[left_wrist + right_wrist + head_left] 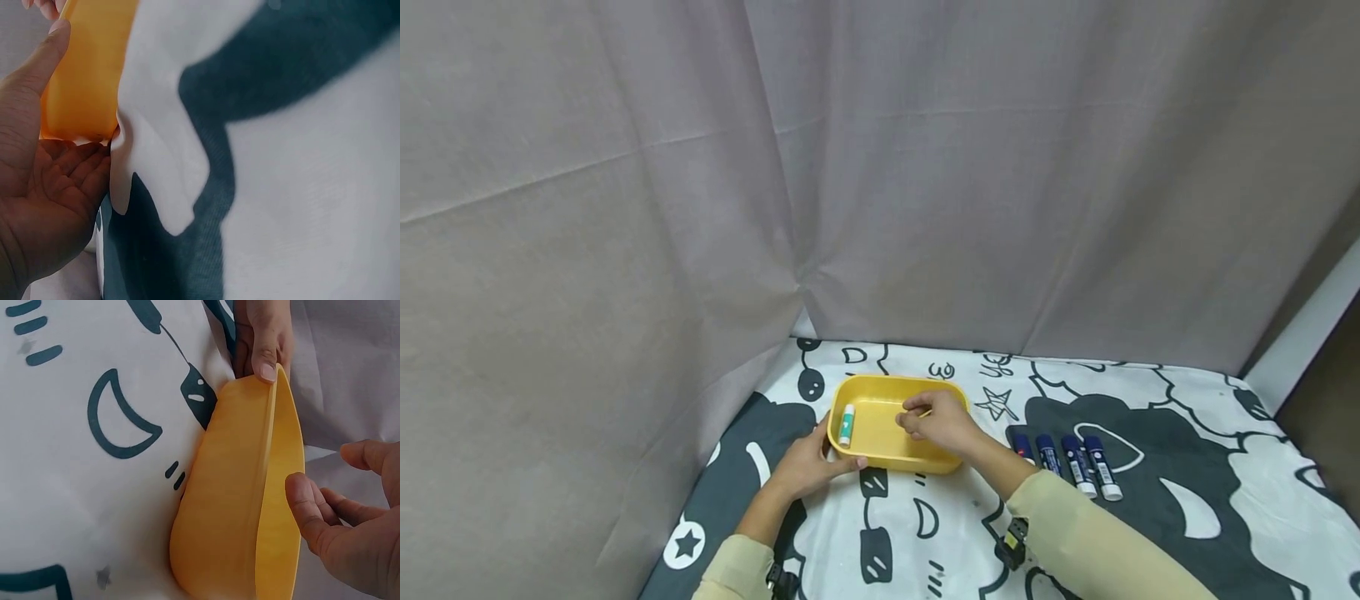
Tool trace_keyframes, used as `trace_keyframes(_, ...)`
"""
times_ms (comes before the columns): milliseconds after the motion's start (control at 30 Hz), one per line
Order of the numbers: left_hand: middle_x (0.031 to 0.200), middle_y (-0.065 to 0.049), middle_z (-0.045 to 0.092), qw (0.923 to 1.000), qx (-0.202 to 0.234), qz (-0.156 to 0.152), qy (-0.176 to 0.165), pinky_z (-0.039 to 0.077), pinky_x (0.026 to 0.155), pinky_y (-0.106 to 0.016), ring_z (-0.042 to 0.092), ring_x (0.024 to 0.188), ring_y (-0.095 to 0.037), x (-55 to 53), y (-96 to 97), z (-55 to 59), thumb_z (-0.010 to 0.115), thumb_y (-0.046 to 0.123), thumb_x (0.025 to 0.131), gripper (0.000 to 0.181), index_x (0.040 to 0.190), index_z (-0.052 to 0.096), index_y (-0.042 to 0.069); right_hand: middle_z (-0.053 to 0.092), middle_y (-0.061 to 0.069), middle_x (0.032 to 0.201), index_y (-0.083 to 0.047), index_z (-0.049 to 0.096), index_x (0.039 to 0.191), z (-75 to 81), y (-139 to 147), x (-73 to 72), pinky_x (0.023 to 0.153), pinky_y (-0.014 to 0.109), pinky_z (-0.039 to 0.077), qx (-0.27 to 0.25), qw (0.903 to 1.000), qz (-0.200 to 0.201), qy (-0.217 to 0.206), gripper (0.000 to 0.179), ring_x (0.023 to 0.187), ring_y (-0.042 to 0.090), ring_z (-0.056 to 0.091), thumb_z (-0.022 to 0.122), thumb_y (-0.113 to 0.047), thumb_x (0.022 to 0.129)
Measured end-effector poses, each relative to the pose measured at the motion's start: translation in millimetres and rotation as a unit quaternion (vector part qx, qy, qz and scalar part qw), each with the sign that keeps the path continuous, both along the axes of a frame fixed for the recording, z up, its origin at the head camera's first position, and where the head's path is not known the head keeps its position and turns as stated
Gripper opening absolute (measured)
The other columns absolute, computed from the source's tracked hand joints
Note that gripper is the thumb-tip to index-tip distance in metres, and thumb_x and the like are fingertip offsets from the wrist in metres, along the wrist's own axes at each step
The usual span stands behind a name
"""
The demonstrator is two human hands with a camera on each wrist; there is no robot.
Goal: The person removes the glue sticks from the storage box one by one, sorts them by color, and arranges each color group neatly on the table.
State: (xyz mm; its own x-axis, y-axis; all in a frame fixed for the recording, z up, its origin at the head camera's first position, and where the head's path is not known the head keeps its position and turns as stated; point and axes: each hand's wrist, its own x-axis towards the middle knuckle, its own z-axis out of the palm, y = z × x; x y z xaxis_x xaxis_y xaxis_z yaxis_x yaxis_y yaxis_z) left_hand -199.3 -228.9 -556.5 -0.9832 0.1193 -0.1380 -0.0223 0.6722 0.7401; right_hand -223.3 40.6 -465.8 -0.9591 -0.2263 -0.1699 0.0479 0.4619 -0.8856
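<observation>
A yellow tray lies on the patterned cloth. My left hand grips its near left corner, with the thumb on the rim and the fingers against the side wall, as the left wrist view also shows of the hand. Inside the tray, at its left end, is a small tube with a green label and white ends, like a glue stick. Over the right half of the tray hovers my right hand, its fingers loosely bent. The right wrist view shows nothing between the fingers of this hand.
Several dark blue tubes with white ends lie side by side on the cloth, right of the tray and beyond the right forearm. A grey curtain hangs behind and to the left. The cloth has black-and-white drawings.
</observation>
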Motion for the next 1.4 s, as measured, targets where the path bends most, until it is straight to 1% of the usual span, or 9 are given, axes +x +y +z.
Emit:
trace_keyframes(167, 0.167, -0.019, 0.056, 1.0000, -0.004, 0.006, -0.005, 0.046, 0.123, -0.063, 0.055, 0.153, -0.042, 0.4, 0.8, 0.5, 0.085, 0.081, 0.079, 0.128, 0.178, 0.024, 0.029, 0.074, 0.012, 0.113, 0.006, 0.072, 0.134, -2.3, -11.4, -1.8, 0.089, 0.040, 0.068, 0.014, 0.9999, 0.000, -0.006, 0.042, 0.099, 0.031, 0.081, 0.081, -0.019, 0.101)
trace_keyframes(367, 0.166, -0.019, 0.057, 0.9999, -0.006, 0.005, -0.010, 0.048, 0.121, -0.064, 0.057, 0.151, -0.042, 0.5, 1.9, 1.2, 0.084, 0.082, 0.079, 0.128, 0.178, 0.024, 0.028, 0.073, 0.014, 0.112, 0.007, 0.072, 0.132, -4.9, -20.9, -2.9, 0.084, 0.035, 0.067, -0.005, 0.9998, 0.003, -0.018, 0.041, 0.100, 0.032, 0.080, 0.081, -0.017, 0.101)
trace_keyframes(500, 0.165, -0.020, 0.058, 1.0000, -0.005, 0.001, -0.008, 0.048, 0.120, -0.065, 0.058, 0.149, -0.043, 0.0, 1.9, 1.7, 0.083, 0.083, 0.080, 0.128, 0.179, 0.023, 0.029, 0.074, 0.014, 0.110, 0.008, 0.071, 0.132, -9.5, -25.1, -5.9, 0.083, 0.034, 0.067, -0.011, 0.9995, -0.002, -0.029, 0.040, 0.100, 0.033, 0.080, 0.080, -0.017, 0.101)
trace_keyframes(667, 0.166, -0.021, 0.056, 1.0000, -0.001, -0.001, 0.002, 0.048, 0.121, -0.064, 0.057, 0.151, -0.043, 0.8, 1.8, 1.8, 0.084, 0.081, 0.080, 0.128, 0.179, 0.022, 0.027, 0.077, 0.011, 0.109, 0.006, 0.071, 0.133, -16.3, -28.7, -11.4, 0.083, 0.033, 0.066, -0.001, 0.9992, -0.011, -0.038, 0.041, 0.095, 0.026, 0.078, 0.080, -0.017, 0.101)
trace_keyframes(800, 0.167, -0.020, 0.055, 1.0000, 0.002, 0.000, 0.003, 0.047, 0.122, -0.063, 0.056, 0.153, -0.042, 2.3, 1.2, 1.7, 0.085, 0.079, 0.080, 0.128, 0.179, 0.022, 0.027, 0.077, 0.012, 0.109, 0.006, 0.072, 0.133, -19.3, -32.4, -13.3, 0.088, 0.038, 0.067, 0.000, 0.9989, -0.012, -0.045, 0.039, 0.094, 0.026, 0.078, 0.080, -0.018, 0.102)
trace_keyframes(967, 0.167, -0.019, 0.055, 1.0000, -0.001, 0.002, -0.003, 0.048, 0.121, -0.063, 0.056, 0.153, -0.042, 2.4, 1.7, 2.2, 0.085, 0.080, 0.080, 0.129, 0.179, 0.023, 0.026, 0.078, 0.012, 0.110, 0.005, 0.071, 0.134, -22.1, -39.3, -14.1, 0.093, 0.041, 0.067, -0.003, 0.9983, -0.010, -0.058, 0.039, 0.099, 0.029, 0.079, 0.079, -0.018, 0.104)
trace_keyframes(1200, 0.165, -0.020, 0.057, 1.0000, -0.001, 0.003, -0.004, 0.049, 0.121, -0.063, 0.058, 0.150, -0.042, 2.7, 1.3, 1.5, 0.085, 0.079, 0.081, 0.127, 0.178, 0.024, 0.025, 0.077, 0.013, 0.110, 0.005, 0.072, 0.131, -28.3, -50.4, -16.4, 0.090, 0.039, 0.067, 0.004, 0.9987, -0.001, -0.051, 0.037, 0.095, 0.025, 0.078, 0.080, -0.018, 0.103)
trace_keyframes(1300, 0.164, -0.021, 0.058, 1.0000, -0.002, 0.000, -0.003, 0.049, 0.120, -0.063, 0.059, 0.149, -0.042, 2.8, 1.0, 2.1, 0.085, 0.078, 0.082, 0.126, 0.178, 0.024, 0.024, 0.077, 0.013, 0.111, 0.005, 0.072, 0.131, -31.6, -55.5, -17.9, 0.089, 0.038, 0.067, 0.012, 0.9986, 0.000, -0.051, 0.038, 0.093, 0.022, 0.077, 0.080, -0.018, 0.103)
trace_keyframes(1400, 0.163, -0.021, 0.059, 1.0000, -0.005, -0.004, 0.005, 0.050, 0.120, -0.062, 0.060, 0.148, -0.041, 2.4, 0.2, 1.6, 0.084, 0.078, 0.082, 0.125, 0.178, 0.025, 0.024, 0.077, 0.011, 0.110, 0.004, 0.073, 0.132, -35.7, -60.9, -21.1, 0.087, 0.035, 0.066, 0.031, 0.9982, 0.000, -0.052, 0.038, 0.092, 0.020, 0.075, 0.080, -0.019, 0.103)
